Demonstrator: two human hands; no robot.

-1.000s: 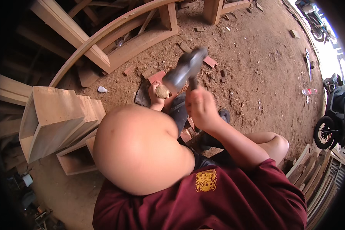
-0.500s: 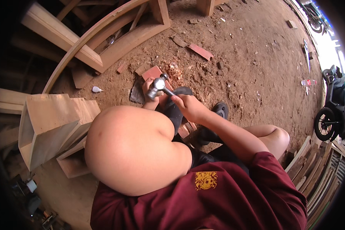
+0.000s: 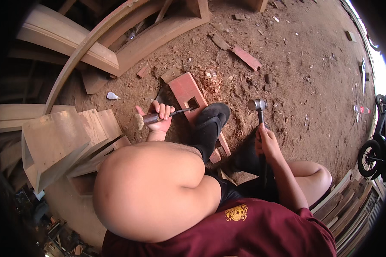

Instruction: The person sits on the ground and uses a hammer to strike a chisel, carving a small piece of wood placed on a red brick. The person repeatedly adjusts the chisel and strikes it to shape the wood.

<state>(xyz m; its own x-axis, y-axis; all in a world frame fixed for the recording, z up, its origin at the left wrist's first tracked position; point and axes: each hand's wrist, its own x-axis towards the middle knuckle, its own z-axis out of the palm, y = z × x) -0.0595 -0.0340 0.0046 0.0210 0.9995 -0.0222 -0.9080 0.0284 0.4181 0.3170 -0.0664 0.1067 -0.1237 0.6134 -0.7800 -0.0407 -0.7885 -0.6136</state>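
A dark rectangular hole (image 3: 192, 102) is already cut into the reddish rectangular wooden beam (image 3: 182, 85), which lies on the brown dirt floor (image 3: 304, 98) beneath the black-shod left foot (image 3: 212, 116), with pale reddish wood chips (image 3: 212, 81) heaped just beside it; how much cutting is left cannot be told. The left hand (image 3: 161, 121) has its grip wrapped round the dark-handled metal chisel (image 3: 152, 119), whose blade reaches the hole's near edge. The right hand (image 3: 268, 144) clamps its grip round the silver-headed hammer (image 3: 257, 104), well apart from the chisel. The hole's depth and any blade contact are unclear; the foot hides the beam's middle, and black shorts blur the hammer's lower end.
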